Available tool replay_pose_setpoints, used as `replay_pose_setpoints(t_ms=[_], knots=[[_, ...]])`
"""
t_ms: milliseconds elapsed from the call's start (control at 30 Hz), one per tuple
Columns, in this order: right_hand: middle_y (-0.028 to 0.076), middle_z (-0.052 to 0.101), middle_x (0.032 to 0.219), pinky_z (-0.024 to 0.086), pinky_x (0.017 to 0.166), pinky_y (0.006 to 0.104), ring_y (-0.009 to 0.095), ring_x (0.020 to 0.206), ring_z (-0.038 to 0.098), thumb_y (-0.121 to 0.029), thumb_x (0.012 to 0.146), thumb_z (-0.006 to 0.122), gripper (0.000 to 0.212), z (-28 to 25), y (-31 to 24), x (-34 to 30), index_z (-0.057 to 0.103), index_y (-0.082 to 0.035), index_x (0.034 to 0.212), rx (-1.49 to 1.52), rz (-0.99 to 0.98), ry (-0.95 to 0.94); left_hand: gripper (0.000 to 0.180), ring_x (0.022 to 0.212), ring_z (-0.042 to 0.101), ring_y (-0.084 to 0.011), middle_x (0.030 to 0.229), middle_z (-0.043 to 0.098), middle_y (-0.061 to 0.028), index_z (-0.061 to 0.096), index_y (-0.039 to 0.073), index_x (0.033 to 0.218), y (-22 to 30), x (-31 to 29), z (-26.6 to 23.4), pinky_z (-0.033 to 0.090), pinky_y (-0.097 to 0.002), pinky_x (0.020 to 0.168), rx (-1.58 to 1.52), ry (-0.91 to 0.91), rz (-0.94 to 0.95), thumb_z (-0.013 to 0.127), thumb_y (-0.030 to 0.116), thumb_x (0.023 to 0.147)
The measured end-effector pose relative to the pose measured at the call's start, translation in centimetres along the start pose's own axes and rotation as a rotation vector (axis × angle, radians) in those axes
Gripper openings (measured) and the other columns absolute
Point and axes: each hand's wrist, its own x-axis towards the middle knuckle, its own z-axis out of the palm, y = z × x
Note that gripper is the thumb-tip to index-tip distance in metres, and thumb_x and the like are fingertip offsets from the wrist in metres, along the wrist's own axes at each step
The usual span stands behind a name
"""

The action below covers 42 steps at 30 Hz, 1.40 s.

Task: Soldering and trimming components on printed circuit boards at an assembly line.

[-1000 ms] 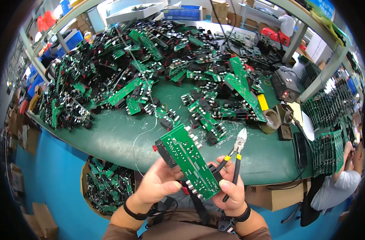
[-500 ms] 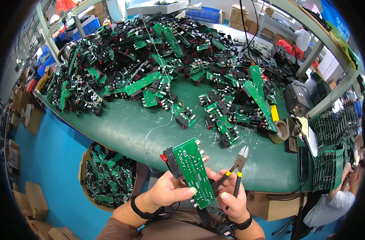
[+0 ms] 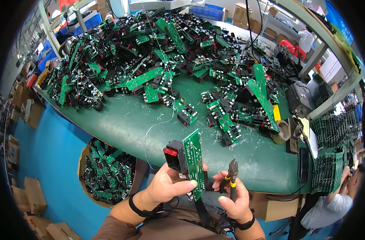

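Observation:
A green circuit board (image 3: 195, 162) stands nearly upright in my left hand (image 3: 172, 186), the thumb pressed on its solder side. On the board's left face sits a black connector block with a red part (image 3: 175, 157). My right hand (image 3: 235, 198) is closed round a pair of side cutters (image 3: 233, 176) with black handles and yellow bands, jaws pointing up. The cutters are just right of the board, apart from it. Some fingers of both hands are hidden behind what they hold.
A big heap of circuit boards (image 3: 122, 60) covers the back of the green table (image 3: 126, 116). A round bin of boards (image 3: 83, 176) stands below left. At right are a soldering iron (image 3: 305, 138), a grey box unit (image 3: 298, 98) and racked boards (image 3: 328, 170). Another person (image 3: 326, 212) sits lower right.
The board has turned more edge-on, showing its black connector block. The side cutters have tipped upright, moved slightly left and down, and their handles look closer together.

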Motion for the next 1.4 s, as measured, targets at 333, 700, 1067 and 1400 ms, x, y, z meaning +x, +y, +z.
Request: replay_pose_setpoints(t_ms=[333,700,1067,1400], knots=[[0.017,0.056,0.111,0.047,0.083,0.0326,0.021,0.093,0.058,-0.016,0.074,0.070,0.058,-0.2,-1.1,0.3,0.046,0.004,0.123,-0.319,-0.051,-0.029,0.045,0.095,0.054,-0.0126,0.110,0.054,-0.0071,0.047,0.002,0.119,0.0,0.3,0.7,0.045,-0.0296,0.082,0.035,0.126,-0.002,0.066,0.004,0.078],[0.015,0.059,0.102,0.050,0.063,0.0294,0.022,0.074,0.059,-0.012,0.072,0.072,0.056,1.2,-4.0,2.6,0.050,0.001,0.122,-0.680,-0.241,-0.016,0.050,0.102,0.053,-0.0147,0.115,0.054,-0.0089,0.041,0.001,0.124,-0.9,-0.1,0.4,0.044,-0.0317,0.088,0.124,0.087,-0.045,0.064,-0.001,0.080],[0.015,0.060,0.099,0.050,0.063,0.0317,0.022,0.069,0.060,-0.012,0.071,0.072,0.056,1.0,-3.1,3.2,0.051,-0.001,0.122,-0.791,-0.160,0.160,0.054,0.100,0.051,-0.0122,0.111,0.053,-0.0069,0.037,0.002,0.129,-0.7,0.8,1.1,0.042,-0.0282,0.087,0.114,0.205,-0.081,0.063,0.004,0.082],[0.013,0.058,0.093,0.050,0.068,0.0356,0.028,0.077,0.059,-0.009,0.068,0.071,0.057,0.6,-2.6,3.3,0.054,-0.003,0.122,-0.962,-0.283,0.248,0.051,0.097,0.050,-0.0108,0.106,0.052,-0.0059,0.039,0.002,0.125,-0.6,0.9,1.2,0.042,-0.0267,0.085,0.205,0.263,-0.119,0.064,0.006,0.082]])
